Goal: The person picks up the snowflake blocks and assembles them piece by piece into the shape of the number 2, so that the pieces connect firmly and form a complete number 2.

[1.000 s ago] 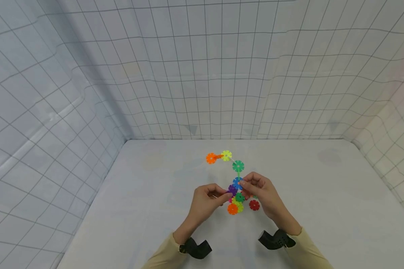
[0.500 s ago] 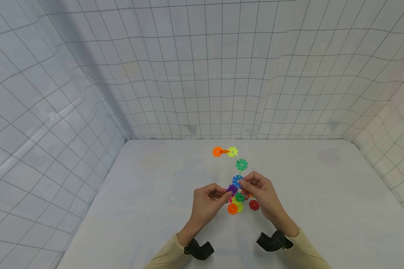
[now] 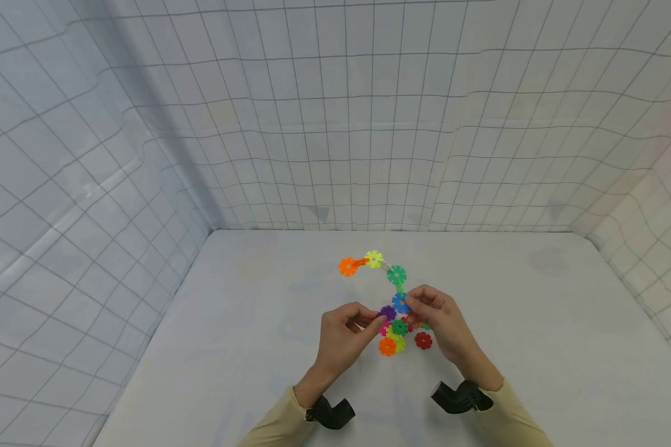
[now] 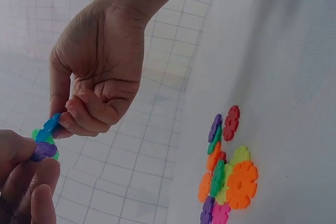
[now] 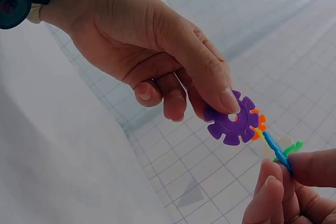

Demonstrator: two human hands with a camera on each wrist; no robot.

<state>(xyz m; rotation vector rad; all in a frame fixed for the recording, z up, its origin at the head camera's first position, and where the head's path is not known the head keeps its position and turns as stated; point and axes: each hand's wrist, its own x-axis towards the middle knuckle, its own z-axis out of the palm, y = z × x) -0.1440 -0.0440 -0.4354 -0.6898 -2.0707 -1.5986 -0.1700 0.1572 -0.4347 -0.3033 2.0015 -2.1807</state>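
My left hand (image 3: 343, 335) pinches a purple notched disc (image 5: 234, 121), a flower-shaped interlocking piece, between thumb and fingers. My right hand (image 3: 438, 320) pinches a blue disc (image 3: 399, 302) of the same kind. From the blue disc a linked chain rises through a light green piece, a teal disc (image 3: 396, 274), a pale piece and a yellow disc (image 3: 374, 259) to an orange disc (image 3: 347, 267) at its far end. In the right wrist view the purple and blue discs are close together; I cannot tell whether they touch.
Loose discs lie on the white table (image 3: 257, 347) below the hands, among them an orange disc (image 4: 241, 184), a dark green disc (image 4: 217, 179) and a red disc (image 3: 423, 340). Gridded white sheets (image 3: 335, 124) stand behind and at both sides.
The chain's upper end swung right and up, then back left and down. The blue disc has shifted slightly right with my right hand. Both hands keep their holds.
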